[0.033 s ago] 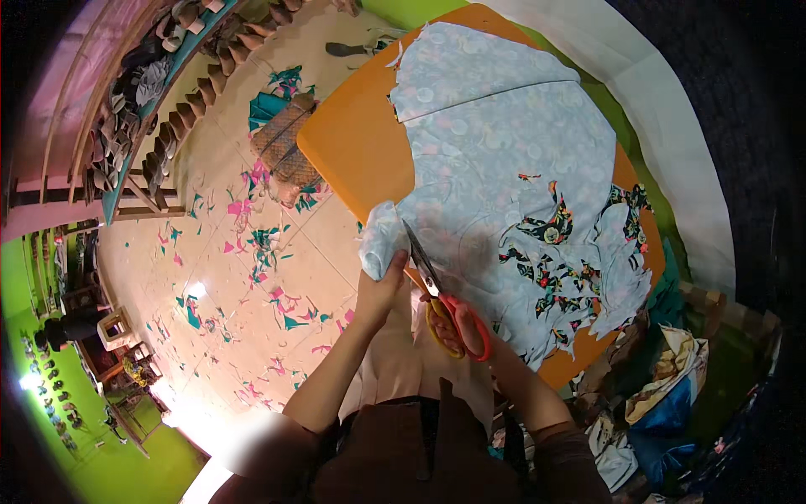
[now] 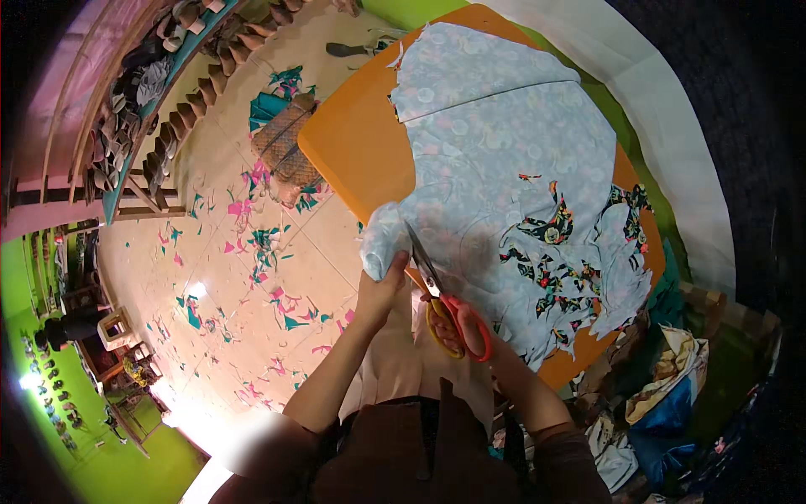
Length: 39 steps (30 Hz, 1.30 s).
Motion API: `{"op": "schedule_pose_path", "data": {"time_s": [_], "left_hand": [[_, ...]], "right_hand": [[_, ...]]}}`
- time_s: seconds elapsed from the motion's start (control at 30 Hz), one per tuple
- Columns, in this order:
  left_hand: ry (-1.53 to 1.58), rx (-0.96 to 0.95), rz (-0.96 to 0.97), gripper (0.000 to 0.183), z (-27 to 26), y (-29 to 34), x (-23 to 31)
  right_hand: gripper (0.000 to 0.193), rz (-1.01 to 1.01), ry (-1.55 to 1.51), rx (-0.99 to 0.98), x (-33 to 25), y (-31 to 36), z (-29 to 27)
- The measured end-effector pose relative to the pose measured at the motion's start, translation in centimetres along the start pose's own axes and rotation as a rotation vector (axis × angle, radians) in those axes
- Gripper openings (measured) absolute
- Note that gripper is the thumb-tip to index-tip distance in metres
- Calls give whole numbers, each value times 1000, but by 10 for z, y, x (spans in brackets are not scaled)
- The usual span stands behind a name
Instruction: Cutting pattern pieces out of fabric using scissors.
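A wide piece of pale blue fabric [image 2: 512,118] lies over the orange table [image 2: 353,143], reaching to its near edge. My left hand [image 2: 384,284] is closed on a bunched fold of that fabric at the table's near left. In my right hand [image 2: 462,330] are scissors [image 2: 430,277] with one red and one yellow handle loop, my fingers through the loops. Their blades point up and away, against the fabric just right of my left hand; how far they are apart is hard to make out. Dark floral cut pieces [image 2: 567,290] lie on the fabric at the right.
Pink and teal scraps [image 2: 264,248] litter the tiled floor at the left. A brown patterned bundle [image 2: 287,151] rests beside the table. Shoe shelves [image 2: 138,126] line the left wall. Bags and crumpled cloth [image 2: 667,386] are heaped at the lower right.
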<state>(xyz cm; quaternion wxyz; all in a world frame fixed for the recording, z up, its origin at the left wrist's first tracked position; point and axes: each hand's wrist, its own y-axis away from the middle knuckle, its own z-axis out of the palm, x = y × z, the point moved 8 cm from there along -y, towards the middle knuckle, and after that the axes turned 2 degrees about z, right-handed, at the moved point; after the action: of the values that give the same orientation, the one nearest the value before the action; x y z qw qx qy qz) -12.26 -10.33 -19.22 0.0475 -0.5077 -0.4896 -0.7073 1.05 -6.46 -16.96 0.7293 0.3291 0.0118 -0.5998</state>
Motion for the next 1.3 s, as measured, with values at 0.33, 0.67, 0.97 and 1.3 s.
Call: {"op": "schedule_pose_path", "data": {"time_s": [0.33, 0.67, 0.97, 1.3], "left_hand": [[39, -187, 10, 33, 17, 10, 4], [162, -164, 53, 16, 16, 13, 12], [-40, -261, 97, 25, 15, 17, 21], [35, -138, 12, 30, 23, 20, 36]], "right_hand": [[77, -189, 127, -9, -11, 7, 4], [83, -53, 231, 84, -26, 20, 3], [96, -40, 103, -5, -9, 16, -3], [95, -169, 271, -6, -37, 14, 9]]}}
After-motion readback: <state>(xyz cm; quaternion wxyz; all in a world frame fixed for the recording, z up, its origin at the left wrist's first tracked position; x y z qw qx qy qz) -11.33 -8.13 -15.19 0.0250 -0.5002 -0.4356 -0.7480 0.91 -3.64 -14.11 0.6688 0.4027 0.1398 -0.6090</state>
